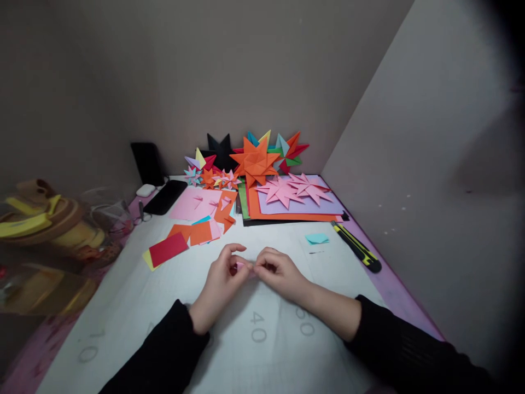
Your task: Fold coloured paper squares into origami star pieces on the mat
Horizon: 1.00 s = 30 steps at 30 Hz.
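A small piece of pink paper [243,267] is pinched between my two hands above the middle of the white mat. My left hand [225,276] grips its left side between thumb and fingers. From the right, my right hand [281,273] closes on the other end with thumb and fingertips. Most of the paper is hidden by my fingers, so its folds cannot be made out. Beyond my right hand lies a small folded light-blue paper [317,239]. Orange paper pieces [200,233] and a red paper rectangle [168,249] lie beyond my left hand.
A yellow-and-black utility knife [357,249] lies at the right edge. Pink paper stars [281,191] rest on stacked coloured sheets [295,218]; an orange star [255,160] leans at the back. A black phone [166,197] and white earbud case [145,190] are at left.
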### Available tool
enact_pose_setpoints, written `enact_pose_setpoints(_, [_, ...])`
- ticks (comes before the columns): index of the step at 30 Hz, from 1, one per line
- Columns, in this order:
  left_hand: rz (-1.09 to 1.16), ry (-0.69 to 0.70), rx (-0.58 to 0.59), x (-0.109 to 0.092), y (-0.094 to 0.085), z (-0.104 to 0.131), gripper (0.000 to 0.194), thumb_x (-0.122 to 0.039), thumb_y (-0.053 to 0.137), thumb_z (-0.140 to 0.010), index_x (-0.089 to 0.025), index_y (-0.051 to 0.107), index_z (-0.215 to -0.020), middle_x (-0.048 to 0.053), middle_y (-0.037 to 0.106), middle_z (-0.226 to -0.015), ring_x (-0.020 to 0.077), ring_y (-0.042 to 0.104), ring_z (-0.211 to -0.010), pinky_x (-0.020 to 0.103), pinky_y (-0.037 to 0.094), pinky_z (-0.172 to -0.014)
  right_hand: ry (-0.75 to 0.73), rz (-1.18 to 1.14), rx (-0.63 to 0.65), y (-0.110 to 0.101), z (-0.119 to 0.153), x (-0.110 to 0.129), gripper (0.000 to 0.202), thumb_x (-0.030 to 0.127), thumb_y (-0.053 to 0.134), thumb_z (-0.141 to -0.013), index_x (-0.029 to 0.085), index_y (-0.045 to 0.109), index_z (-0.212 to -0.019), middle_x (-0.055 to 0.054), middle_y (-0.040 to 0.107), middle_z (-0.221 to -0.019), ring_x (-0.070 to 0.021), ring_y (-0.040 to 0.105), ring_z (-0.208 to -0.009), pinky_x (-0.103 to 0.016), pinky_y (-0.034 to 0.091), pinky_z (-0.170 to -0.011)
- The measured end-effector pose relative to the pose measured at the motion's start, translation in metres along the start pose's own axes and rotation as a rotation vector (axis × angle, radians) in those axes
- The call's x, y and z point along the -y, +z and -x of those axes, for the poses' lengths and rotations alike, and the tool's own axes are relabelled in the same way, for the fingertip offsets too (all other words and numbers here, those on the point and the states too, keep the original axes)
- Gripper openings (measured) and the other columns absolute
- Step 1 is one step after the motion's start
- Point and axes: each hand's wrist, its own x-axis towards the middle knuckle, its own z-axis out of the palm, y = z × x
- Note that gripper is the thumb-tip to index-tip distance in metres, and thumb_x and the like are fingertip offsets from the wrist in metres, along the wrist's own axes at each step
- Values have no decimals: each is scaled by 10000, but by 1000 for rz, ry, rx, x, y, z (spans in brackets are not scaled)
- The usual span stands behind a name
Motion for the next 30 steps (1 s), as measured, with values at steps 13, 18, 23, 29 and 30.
enact_pose_setpoints(13, [-94, 67, -105, 6, 0, -3, 262, -306, 631, -725, -165, 542, -927, 53, 588, -901, 166, 564, -834, 279, 444, -731, 181, -415, -69, 4, -4, -9, 118, 234, 598, -729, 181, 492, -723, 23, 529, -677, -110, 501, -634, -231, 396, -592])
enact_pose_setpoints(18, [-167, 34, -14, -3, 2, 1, 192, -332, 528, -802, -152, 595, -796, 42, 616, -795, 152, 563, -731, 257, 436, -650, 115, -240, 8, 5, -3, -8, 50, 202, 592, -726, 169, 555, -724, -27, 574, -823, -138, 532, -743, -259, 420, -659])
enact_pose_setpoints(23, [-250, 98, -8, -3, 0, 2, 148, -289, 519, -804, -170, 601, -834, 31, 620, -814, 146, 567, -742, 260, 445, -685, 140, -142, -15, 3, 0, -6, 61, 214, 584, -735, 177, 568, -781, -11, 558, -790, -130, 525, -714, -241, 410, -624])
enact_pose_setpoints(29, [-204, 85, -91, 1, 2, 2, 313, -269, 597, -749, -188, 522, -1042, 30, 609, -885, 145, 577, -797, 256, 465, -704, 301, -431, 11, 3, 0, -2, 122, 274, 580, -742, 182, 499, -747, 30, 544, -627, -101, 497, -556, -222, 383, -533])
enact_pose_setpoints(30, [-185, 73, -72, 0, 2, 2, 278, -281, 599, -748, -181, 538, -1000, 34, 614, -892, 147, 581, -805, 255, 466, -707, 323, -491, 8, 3, 0, -2, 135, 282, 582, -740, 185, 488, -755, 33, 548, -616, -101, 500, -545, -222, 386, -530])
